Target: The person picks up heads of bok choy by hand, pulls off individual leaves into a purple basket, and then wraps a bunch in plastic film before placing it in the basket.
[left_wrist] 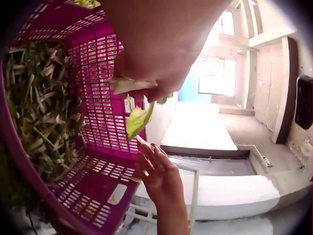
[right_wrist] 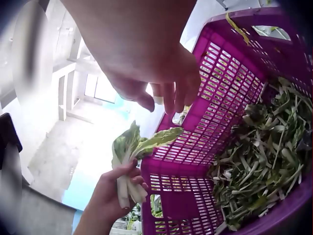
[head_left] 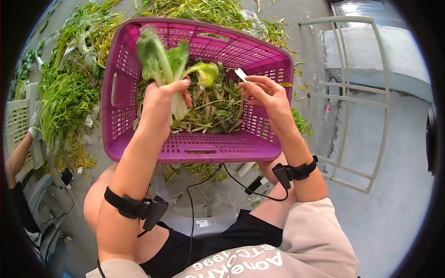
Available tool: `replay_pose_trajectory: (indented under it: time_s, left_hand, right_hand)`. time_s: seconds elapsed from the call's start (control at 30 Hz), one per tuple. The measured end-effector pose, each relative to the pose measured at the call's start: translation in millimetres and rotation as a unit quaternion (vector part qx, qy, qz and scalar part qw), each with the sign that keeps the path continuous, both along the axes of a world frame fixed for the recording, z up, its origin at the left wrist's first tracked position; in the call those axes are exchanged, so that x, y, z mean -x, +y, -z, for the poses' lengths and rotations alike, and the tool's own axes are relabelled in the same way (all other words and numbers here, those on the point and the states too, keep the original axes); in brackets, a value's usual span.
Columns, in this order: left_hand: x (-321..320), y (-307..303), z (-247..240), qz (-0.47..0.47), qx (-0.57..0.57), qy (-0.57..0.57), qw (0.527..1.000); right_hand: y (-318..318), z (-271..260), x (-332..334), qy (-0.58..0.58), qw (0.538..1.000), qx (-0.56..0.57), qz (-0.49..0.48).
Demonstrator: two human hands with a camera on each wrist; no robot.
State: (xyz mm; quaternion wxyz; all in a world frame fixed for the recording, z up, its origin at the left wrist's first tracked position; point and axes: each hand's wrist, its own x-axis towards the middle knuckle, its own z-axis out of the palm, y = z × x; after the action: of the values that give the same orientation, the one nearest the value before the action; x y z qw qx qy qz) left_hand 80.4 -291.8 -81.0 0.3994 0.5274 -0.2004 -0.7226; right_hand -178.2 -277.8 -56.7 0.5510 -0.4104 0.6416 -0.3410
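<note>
Bok choy (head_left: 163, 62) upright in my left hand (head_left: 162, 99), white stalks down, one yellowed leaf (head_left: 207, 72) drooping, white sliver (head_left: 241, 74) pinched in my right hand (head_left: 266, 95)

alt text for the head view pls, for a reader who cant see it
A person's left hand grips a leafy green bunch by its pale stalks over a magenta basket of trimmings, while the right hand pinches a small pale piece. Beside it lie heaped loose greens.

Greens (head_left: 160, 58), held over the basket (head_left: 194, 155) by its left wall: top leaf blurred. Stalk base hidden inside left hand (head_left: 160, 99). White sliver (head_left: 241, 74) pinched by right hand (head_left: 266, 92) over basket's right half: too small to identify. Arm (head_left: 16, 160) left of basket: cut off by frame edge.
</note>
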Motion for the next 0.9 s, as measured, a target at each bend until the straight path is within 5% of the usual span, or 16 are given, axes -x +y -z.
replay_pose_trajectory:
  time_s: [0.17, 0.33, 0.67, 0.73, 0.8, 0.9]
  left_hand:
    - [0.8, 5.4, 14.2, -0.023, -0.064, 0.163, 0.984]
    - [5.0, 8.5, 5.1, -0.033, -0.038, 0.163, 0.985]
    - [3.3, 4.1, 1.6, -0.029, 0.002, 0.115, 0.993]
    - [1.3, -0.3, -5.5, -0.039, 0.014, 0.108, 0.993]
    - [-1.9, -2.5, -9.0, -0.047, 0.017, 0.099, 0.994]
    - [-6.1, -3.8, -11.3, -0.058, 0.034, 0.11, 0.992]
  right_hand:
    - [1.6, 5.2, 1.2, -0.029, 0.999, 0.002, -0.039]
    - [6.4, 2.9, -8.0, -0.134, 0.991, 0.01, -0.013]
    - [5.0, 1.7, -10.2, -0.125, 0.987, -0.087, -0.055]
    - [1.1, 0.4, -4.3, -0.17, 0.982, -0.074, -0.04]
    - [-6.8, -29.3, -20.1, -0.342, 0.933, 0.078, 0.078]
    - [-15.3, -34.5, -10.3, -0.31, 0.948, 0.07, 0.026]
